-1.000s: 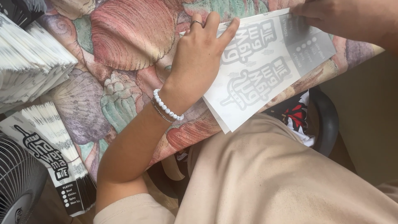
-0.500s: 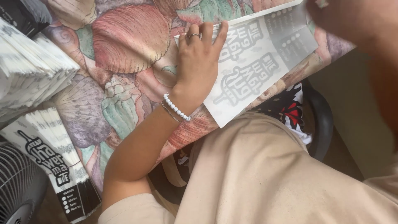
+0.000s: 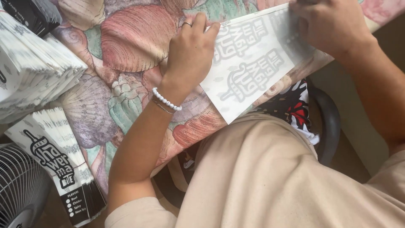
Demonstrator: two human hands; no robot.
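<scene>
Tablecloth (image 3: 126,46) with shell pattern is covering the table under your hands. Stacks of folded paper sleeves (image 3: 33,71) are lying at its left side. You are pressing the white printed sheet (image 3: 249,71) flat near the table edge: your left hand (image 3: 192,46) is lying open on its left end, and your right hand (image 3: 327,23) is resting on its far end, grip unclear.

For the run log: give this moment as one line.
left hand: flat on white printed sheet | right hand: pressing sheet's far end | sheet: on shell-pattern tablecloth | nearby: stacked wrappers, fan
</scene>
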